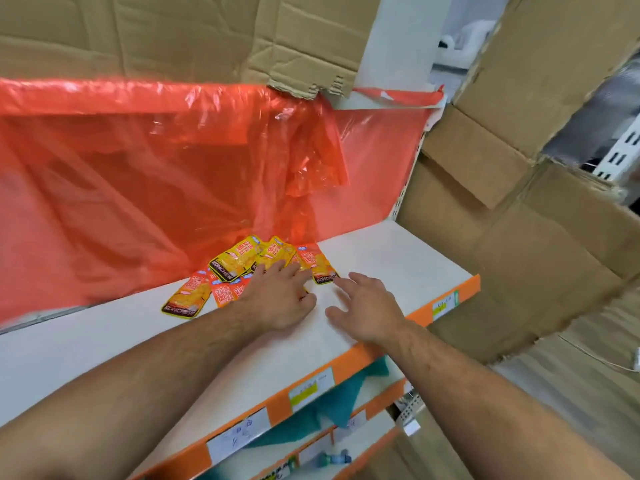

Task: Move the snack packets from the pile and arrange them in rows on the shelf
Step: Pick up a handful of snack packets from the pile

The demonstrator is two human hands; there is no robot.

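Observation:
Several yellow and orange snack packets lie in a loose pile (242, 261) at the back of the white shelf (398, 258), against the red plastic sheet. One orange packet (187, 297) lies at the pile's left end and another (320, 265) at its right end. My left hand (280, 299) rests flat on the middle of the pile, fingers straight over the packets. My right hand (367, 306) hovers just right of it, fingers spread and relaxed, fingertips close to the rightmost packet. Neither hand holds anything.
A red plastic sheet (138, 174) hangs behind the shelf. Cardboard panels (519, 220) stand at the right and above. The shelf's orange front edge (446, 303) carries price labels. Lower shelves hold a teal cloth (332, 407).

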